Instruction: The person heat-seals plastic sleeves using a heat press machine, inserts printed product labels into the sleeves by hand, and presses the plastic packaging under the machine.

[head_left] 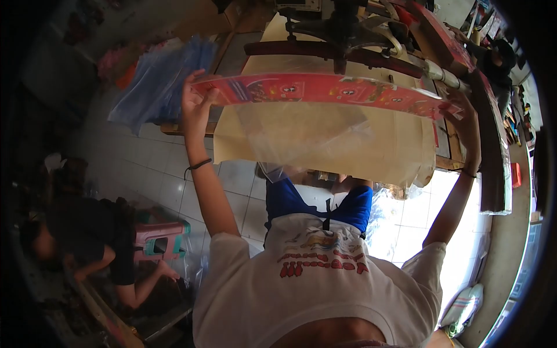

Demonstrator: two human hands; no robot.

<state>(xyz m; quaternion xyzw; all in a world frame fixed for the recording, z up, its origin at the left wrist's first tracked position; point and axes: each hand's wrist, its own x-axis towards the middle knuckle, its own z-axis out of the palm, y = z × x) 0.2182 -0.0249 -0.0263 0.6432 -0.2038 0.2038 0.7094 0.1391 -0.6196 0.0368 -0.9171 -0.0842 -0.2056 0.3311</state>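
A long red printed strip (342, 94) stretches across in front of me, held up by both hands. At its left end, my left hand (199, 103) is closed, with the thumb on the near face. My right hand (463, 119) grips the opposite end, its fingers partly in shadow. Below the strip, a tan sheet (400, 142) covers the worktable and hangs over its front edge. Clear plastic film (290, 133) lies on that sheet. Just beyond the strip stands a dark machine (342, 32) with a long dark red bar (377, 59).
Bluish clear plastic sheets (165, 84) are piled at the left of the table. A tall stack with red tops (487, 116) stands close by my right arm. One person (87, 238) sits low at left near a pink and green stool (159, 240); another person (499, 66) is far right.
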